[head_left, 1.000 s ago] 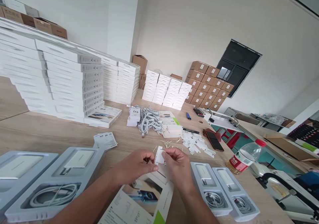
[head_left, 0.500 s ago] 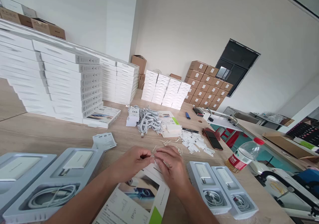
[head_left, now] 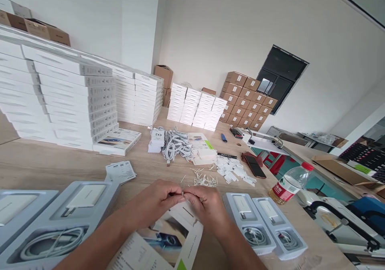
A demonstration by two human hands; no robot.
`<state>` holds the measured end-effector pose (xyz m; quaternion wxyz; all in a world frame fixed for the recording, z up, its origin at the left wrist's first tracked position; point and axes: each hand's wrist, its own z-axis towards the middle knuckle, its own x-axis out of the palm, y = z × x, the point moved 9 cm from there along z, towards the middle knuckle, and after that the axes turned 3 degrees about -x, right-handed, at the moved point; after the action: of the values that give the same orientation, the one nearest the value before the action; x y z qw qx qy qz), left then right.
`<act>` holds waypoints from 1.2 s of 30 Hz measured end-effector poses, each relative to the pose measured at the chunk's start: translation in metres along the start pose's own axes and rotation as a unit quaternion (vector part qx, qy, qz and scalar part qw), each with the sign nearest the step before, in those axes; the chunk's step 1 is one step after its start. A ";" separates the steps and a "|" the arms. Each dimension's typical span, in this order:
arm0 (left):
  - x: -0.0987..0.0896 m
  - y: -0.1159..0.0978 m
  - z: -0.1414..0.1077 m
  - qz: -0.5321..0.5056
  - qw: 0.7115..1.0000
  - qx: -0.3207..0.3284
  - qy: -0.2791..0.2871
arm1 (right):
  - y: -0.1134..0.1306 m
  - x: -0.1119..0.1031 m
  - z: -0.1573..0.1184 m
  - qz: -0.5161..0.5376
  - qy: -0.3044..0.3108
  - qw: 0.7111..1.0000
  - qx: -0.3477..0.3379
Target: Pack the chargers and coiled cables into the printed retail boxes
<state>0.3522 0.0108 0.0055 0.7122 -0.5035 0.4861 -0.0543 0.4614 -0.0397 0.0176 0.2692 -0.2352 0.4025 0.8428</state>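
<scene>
My left hand and my right hand meet at the fingertips, both pinched closed. Between them is a tiny pale piece, too small to make out. Just below the fingers lies a flat printed cardboard box with a phone picture and a green corner; its white top flap with a slot reaches up toward my hands. Beyond the fingers, small white pegs lie scattered on the wooden table. White paper tags are heaped to their right.
Trays with chargers and coiled cables stand at left and right. A bundle of cables, a phone and a bottle are farther off. Stacked white boxes rise at the back left.
My right hand has drawn back from the pegs, its fingers now straighter and meeting the left fingertips above the flap. The whole view has shifted slightly.
</scene>
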 end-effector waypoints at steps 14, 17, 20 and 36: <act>0.004 0.000 0.002 0.038 0.999 0.005 -0.003 | 0.018 -0.001 0.002 -0.131 0.064 0.989 -0.027; 0.005 0.000 0.002 0.024 1.000 -0.004 0.006 | 0.016 -0.001 0.001 -0.144 0.060 0.988 -0.021; 0.005 0.000 0.002 0.019 1.000 -0.013 0.008 | 0.014 -0.002 0.001 -0.112 0.058 0.992 -0.013; 0.008 0.006 0.003 0.020 1.000 -0.020 0.002 | 0.005 -0.010 0.002 -0.084 0.056 0.995 0.008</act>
<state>0.3562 0.0108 -0.0040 0.7019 -0.5078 0.4986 -0.0307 0.4653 -0.0434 0.0281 0.3180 -0.3123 0.4026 0.7995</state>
